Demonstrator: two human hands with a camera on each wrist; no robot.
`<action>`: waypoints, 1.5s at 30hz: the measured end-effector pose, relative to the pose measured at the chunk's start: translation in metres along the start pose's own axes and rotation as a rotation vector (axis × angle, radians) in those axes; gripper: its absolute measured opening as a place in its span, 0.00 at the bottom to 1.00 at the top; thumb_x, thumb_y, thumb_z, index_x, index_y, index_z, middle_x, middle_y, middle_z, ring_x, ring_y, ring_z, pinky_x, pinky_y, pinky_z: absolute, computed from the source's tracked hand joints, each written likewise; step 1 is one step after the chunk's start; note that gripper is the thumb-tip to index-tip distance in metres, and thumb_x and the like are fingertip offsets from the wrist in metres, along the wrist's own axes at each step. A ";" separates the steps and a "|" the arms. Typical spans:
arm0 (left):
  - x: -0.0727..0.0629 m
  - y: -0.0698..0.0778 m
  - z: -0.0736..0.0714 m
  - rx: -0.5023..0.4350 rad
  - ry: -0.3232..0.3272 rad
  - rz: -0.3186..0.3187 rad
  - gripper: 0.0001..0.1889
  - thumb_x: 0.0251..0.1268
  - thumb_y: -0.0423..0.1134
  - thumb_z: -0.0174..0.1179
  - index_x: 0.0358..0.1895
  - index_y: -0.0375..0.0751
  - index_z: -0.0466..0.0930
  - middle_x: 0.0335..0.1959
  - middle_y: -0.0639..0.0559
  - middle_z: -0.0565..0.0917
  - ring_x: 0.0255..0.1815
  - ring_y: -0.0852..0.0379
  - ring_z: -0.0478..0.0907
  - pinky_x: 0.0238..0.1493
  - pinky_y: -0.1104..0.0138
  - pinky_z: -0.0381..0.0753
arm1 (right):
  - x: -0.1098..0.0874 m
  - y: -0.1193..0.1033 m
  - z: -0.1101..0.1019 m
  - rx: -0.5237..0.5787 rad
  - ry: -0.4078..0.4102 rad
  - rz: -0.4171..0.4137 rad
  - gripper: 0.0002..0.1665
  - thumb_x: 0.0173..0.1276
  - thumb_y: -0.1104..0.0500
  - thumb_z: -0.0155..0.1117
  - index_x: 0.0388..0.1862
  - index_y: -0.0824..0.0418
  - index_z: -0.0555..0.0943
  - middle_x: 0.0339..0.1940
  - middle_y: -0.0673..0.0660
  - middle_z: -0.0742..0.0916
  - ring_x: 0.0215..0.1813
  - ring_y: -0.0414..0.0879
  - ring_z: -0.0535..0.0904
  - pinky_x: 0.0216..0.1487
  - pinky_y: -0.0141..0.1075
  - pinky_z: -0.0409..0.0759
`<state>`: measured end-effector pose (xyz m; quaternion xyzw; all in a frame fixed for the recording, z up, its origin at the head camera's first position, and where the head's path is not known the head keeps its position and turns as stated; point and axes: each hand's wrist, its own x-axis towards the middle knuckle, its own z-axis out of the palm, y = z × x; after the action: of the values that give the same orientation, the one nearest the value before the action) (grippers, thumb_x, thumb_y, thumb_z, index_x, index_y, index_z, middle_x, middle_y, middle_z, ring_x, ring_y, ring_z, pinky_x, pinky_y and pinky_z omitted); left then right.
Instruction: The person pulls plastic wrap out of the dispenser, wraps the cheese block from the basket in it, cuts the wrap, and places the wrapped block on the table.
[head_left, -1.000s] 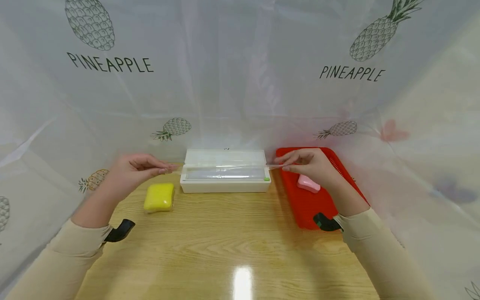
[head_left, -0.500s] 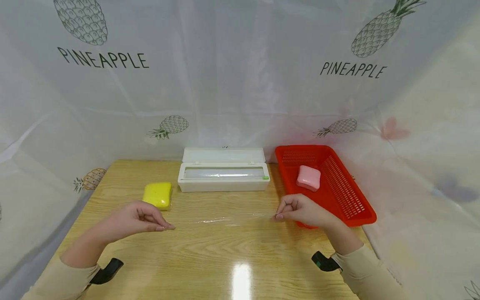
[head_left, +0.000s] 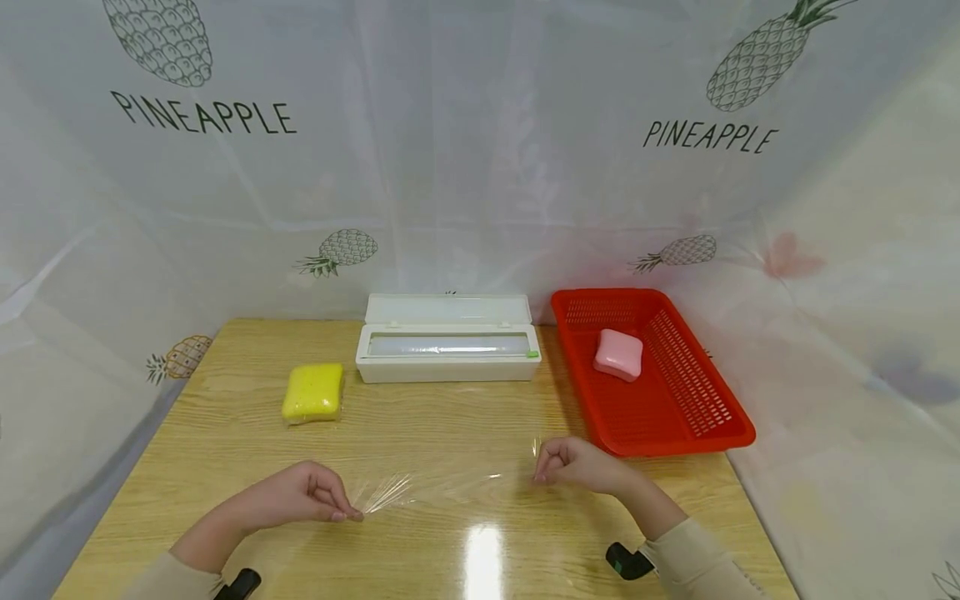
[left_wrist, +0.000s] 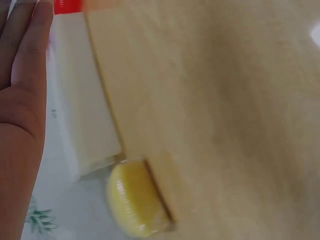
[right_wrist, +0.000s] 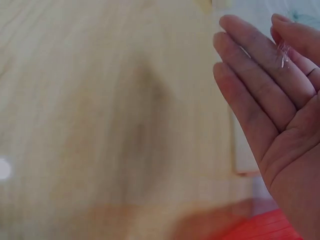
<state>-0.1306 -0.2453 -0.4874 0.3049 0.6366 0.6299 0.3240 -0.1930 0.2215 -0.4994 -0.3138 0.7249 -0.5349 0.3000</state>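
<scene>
A clear sheet of plastic wrap (head_left: 450,483) is stretched between both hands over the front of the table. My left hand (head_left: 300,504) pinches its left edge between thumb and fingertips, where bright creases fan out. At the other side my right hand (head_left: 585,468) pinches the right edge; in the right wrist view a crinkled bit of wrap (right_wrist: 284,56) shows by the thumb and index finger. Behind the sheet stands a white wrap dispenser box (head_left: 448,371), lid raised, with the roll visible inside. A yellow wrapped block, soap-like, (head_left: 313,392) lies beyond my left hand.
A red plastic basket (head_left: 675,446) stands at the right, just beyond my right hand, with a pink soap-like block (head_left: 618,355) inside. The wooden table (head_left: 420,425) meets a pineapple-printed curtain (head_left: 450,167) at the back and sides.
Both hands have come from beside the dispenser toward the table's front, carrying the plastic wrap away from the box. The dispenser, yellow block and basket stay put.
</scene>
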 end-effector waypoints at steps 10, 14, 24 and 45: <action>0.003 -0.047 0.009 0.034 0.009 0.046 0.07 0.64 0.24 0.59 0.39 0.18 0.78 0.47 0.37 0.84 0.51 0.55 0.82 0.49 0.63 0.82 | 0.002 0.035 0.012 -0.048 0.059 0.084 0.02 0.65 0.70 0.63 0.33 0.66 0.82 0.28 0.75 0.82 0.34 0.41 0.79 0.31 0.27 0.75; 0.005 -0.053 0.014 0.112 0.055 0.056 0.07 0.62 0.26 0.62 0.38 0.22 0.82 0.44 0.39 0.84 0.49 0.55 0.82 0.50 0.63 0.82 | 0.001 0.040 0.014 -0.008 0.034 0.073 0.01 0.66 0.71 0.63 0.35 0.68 0.81 0.37 0.71 0.85 0.42 0.50 0.84 0.40 0.30 0.80; 0.005 -0.065 0.020 0.336 0.162 0.023 0.08 0.60 0.31 0.67 0.41 0.32 0.87 0.39 0.48 0.85 0.40 0.62 0.81 0.40 0.67 0.84 | -0.007 0.042 0.021 -0.035 -0.023 0.046 0.08 0.62 0.71 0.66 0.41 0.73 0.81 0.49 0.66 0.86 0.57 0.57 0.79 0.57 0.36 0.78; 0.049 -0.037 0.027 0.459 0.327 -0.049 0.20 0.60 0.38 0.69 0.54 0.34 0.80 0.40 0.49 0.85 0.44 0.57 0.81 0.51 0.64 0.79 | -0.049 -0.030 -0.048 -0.080 0.306 -0.064 0.21 0.65 0.69 0.66 0.57 0.73 0.76 0.53 0.70 0.82 0.53 0.50 0.81 0.51 0.41 0.82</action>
<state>-0.1376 -0.1906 -0.5260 0.2490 0.8136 0.5020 0.1548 -0.1956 0.2804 -0.4533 -0.2634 0.7724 -0.5565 0.1563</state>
